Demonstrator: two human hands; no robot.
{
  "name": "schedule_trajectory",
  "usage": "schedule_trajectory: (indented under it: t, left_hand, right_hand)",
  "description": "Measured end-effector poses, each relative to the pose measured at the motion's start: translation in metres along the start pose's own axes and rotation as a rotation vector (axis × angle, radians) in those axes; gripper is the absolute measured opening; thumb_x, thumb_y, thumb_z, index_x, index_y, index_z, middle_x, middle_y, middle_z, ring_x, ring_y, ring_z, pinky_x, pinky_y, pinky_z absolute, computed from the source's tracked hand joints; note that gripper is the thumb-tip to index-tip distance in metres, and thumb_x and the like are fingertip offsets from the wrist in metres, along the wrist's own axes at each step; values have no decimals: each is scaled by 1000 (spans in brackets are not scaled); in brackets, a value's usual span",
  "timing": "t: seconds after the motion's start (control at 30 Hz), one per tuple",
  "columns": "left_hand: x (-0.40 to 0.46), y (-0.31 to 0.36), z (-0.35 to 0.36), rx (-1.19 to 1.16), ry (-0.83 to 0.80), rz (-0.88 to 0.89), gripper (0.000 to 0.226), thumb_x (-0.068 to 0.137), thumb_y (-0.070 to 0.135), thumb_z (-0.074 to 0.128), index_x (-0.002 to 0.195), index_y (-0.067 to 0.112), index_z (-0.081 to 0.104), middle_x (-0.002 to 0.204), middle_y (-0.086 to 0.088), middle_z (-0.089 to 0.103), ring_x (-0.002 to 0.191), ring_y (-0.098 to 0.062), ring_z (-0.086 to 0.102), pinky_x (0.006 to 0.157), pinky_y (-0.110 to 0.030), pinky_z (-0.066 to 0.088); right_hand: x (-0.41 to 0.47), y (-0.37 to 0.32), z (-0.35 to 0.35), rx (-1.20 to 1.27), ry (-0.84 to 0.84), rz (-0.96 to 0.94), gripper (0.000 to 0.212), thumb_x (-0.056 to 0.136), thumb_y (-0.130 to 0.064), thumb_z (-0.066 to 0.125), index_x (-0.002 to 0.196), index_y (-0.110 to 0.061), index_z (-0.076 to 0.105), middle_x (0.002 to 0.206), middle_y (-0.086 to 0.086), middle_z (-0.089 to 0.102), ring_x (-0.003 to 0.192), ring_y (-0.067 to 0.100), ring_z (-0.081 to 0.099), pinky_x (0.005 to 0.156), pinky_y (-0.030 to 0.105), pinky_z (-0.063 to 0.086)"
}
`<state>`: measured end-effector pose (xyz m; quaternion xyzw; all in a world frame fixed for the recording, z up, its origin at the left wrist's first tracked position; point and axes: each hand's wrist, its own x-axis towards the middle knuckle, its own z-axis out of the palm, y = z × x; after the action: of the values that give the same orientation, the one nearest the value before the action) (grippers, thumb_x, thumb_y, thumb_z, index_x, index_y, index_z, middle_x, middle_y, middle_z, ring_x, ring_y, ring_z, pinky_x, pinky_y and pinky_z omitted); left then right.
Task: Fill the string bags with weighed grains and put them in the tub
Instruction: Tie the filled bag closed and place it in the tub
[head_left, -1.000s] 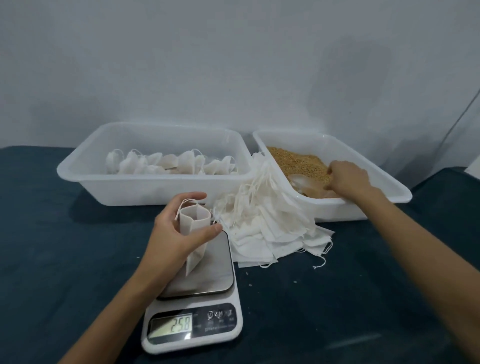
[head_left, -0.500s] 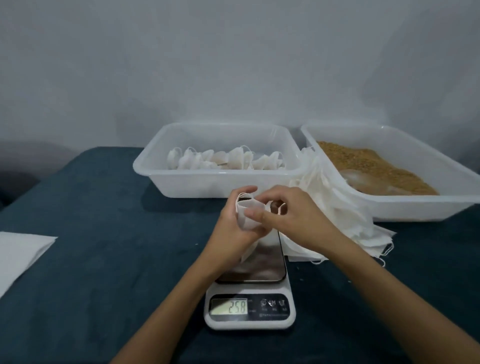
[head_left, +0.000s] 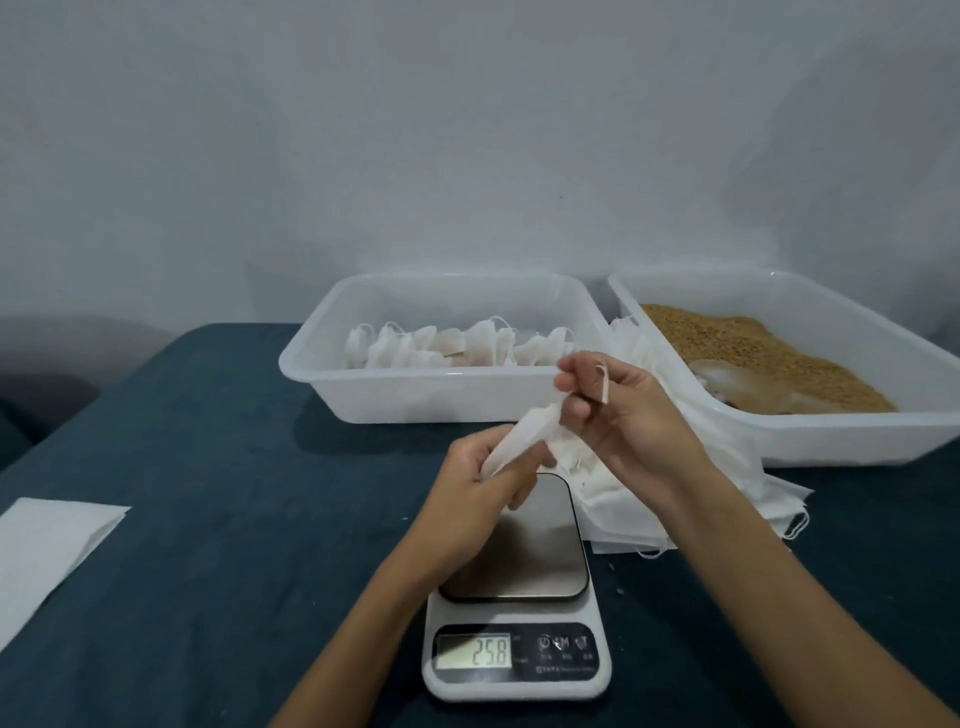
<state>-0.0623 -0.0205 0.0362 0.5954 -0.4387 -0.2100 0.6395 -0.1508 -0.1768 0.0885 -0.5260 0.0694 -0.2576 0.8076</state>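
Observation:
My left hand (head_left: 480, 480) grips the lower end of a small white string bag (head_left: 522, 436), held above the scale's steel plate. My right hand (head_left: 618, 410) pinches the bag's top and its drawstring (head_left: 602, 382), which sticks up past my fingers. The bag runs slanted between both hands. The digital scale (head_left: 517, 657) sits below, its display reading 258. Behind it stands a white tub (head_left: 415, 400) holding several filled bags (head_left: 457, 348). At the right, a second white tub (head_left: 831, 441) holds brown grain (head_left: 737, 343) with a clear scoop (head_left: 737, 382) lying in it.
A heap of empty white bags (head_left: 675, 493) lies between the scale and the grain tub. A white sheet (head_left: 47, 545) lies at the left edge of the dark blue table (head_left: 208, 519). A pale wall rises close behind both tubs.
My right hand left the scoop in the grain tub and came over to the bag. Both hands then lifted the bag off the scale and pulled it out slanted, drawstring up.

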Motion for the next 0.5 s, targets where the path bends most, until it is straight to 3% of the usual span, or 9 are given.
schedule_trajectory:
  t: [0.17, 0.27, 0.4, 0.5]
  left_hand:
    - [2, 7, -3, 35, -179, -36, 31, 103, 34, 56, 79, 17, 64, 59, 1, 44, 59, -16, 38, 60, -26, 33]
    - [11, 21, -13, 92, -185, -39, 34, 107, 28, 51, 77, 16, 61, 62, 0, 50, 61, -11, 45, 65, -18, 39]
    - [60, 41, -44, 96, 115, -61, 39, 111, 26, 45, 77, 19, 64, 74, -3, 62, 78, -19, 60, 88, -33, 53]
    - [120, 41, -70, 146, 331, -100, 32, 107, 20, 46, 82, 9, 62, 75, -7, 63, 71, -16, 66, 79, -33, 58]
  right_hand:
    - [2, 4, -32, 50, 109, -30, 17, 87, -25, 66, 78, -15, 76, 69, 0, 56, 51, 7, 45, 60, 20, 50]
    - [0, 3, -49, -70, 59, -59, 17, 89, -23, 67, 86, -10, 79, 80, 7, 68, 58, 12, 56, 65, 23, 55]
    - [-3, -11, -71, -50, 29, -110, 28, 95, -28, 60, 110, -11, 76, 113, 12, 72, 67, 15, 61, 77, 26, 57]
    - [-5, -14, -77, -4, 70, -140, 27, 98, -26, 55, 103, -11, 77, 96, 8, 72, 63, 14, 57, 73, 27, 56]
